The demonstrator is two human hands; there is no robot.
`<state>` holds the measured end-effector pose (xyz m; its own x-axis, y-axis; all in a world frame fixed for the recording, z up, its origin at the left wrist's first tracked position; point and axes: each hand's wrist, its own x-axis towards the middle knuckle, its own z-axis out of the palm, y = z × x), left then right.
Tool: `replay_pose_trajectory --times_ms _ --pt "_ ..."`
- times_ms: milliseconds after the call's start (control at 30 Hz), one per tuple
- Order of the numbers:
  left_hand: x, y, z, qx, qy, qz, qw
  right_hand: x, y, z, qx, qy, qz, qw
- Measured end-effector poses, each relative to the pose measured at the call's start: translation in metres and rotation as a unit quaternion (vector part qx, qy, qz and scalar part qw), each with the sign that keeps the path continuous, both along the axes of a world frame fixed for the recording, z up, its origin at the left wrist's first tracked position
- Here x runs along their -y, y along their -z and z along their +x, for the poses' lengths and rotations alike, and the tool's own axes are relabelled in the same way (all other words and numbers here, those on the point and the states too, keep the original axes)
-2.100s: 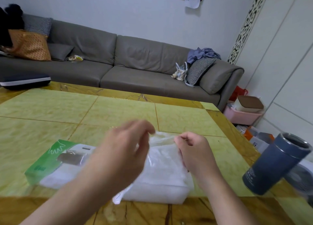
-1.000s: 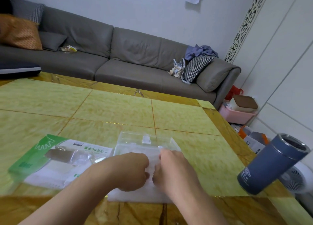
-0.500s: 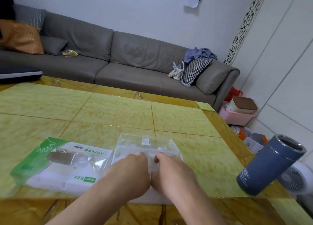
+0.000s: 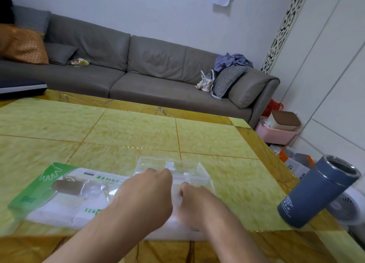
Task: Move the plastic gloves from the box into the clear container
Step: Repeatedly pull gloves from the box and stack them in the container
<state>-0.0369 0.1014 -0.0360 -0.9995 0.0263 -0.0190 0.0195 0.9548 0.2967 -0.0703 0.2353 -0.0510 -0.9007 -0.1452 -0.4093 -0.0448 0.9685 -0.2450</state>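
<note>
A clear container lies on the yellow tiled table near its front edge. White plastic gloves fill it, showing between my two hands. My left hand and my right hand sit side by side, knuckles up, fingers curled down into the gloves inside the container. The fingertips are hidden. The green and white glove box lies flat to the left of the container, just beyond my left forearm.
A blue tumbler stands at the table's right edge, with a white fan on the floor behind it. A grey sofa runs behind the table. A pink bin and boxes lie on the floor at the right.
Two seconds ago both hands held the gloves up above the container. They have since come down together into it and now stay low, close to each other.
</note>
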Motion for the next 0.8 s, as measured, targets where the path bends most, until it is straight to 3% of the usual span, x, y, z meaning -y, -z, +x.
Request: replay_pose_trajectory --times_ms 133,300,567,700,800 --pt "-0.011 0.006 0.004 0.057 0.038 0.059 0.996 0.005 -0.003 -0.004 0.033 0.007 0.017 0.999" --pt "-0.003 0.025 -0.007 0.110 0.011 0.066 0.992 0.003 0.003 0.002 0.001 0.015 0.012 1.000" --pt "-0.005 0.022 -0.030 0.251 0.023 -0.007 0.968 0.000 0.002 -0.007 0.059 0.036 0.011 0.998" --pt "-0.001 0.015 -0.035 0.266 0.073 -0.079 0.958 0.000 0.000 -0.011 0.085 0.027 0.035 0.995" --pt "0.009 0.013 -0.038 0.263 0.098 -0.083 0.956 0.002 -0.001 -0.012 0.081 0.016 0.049 0.995"
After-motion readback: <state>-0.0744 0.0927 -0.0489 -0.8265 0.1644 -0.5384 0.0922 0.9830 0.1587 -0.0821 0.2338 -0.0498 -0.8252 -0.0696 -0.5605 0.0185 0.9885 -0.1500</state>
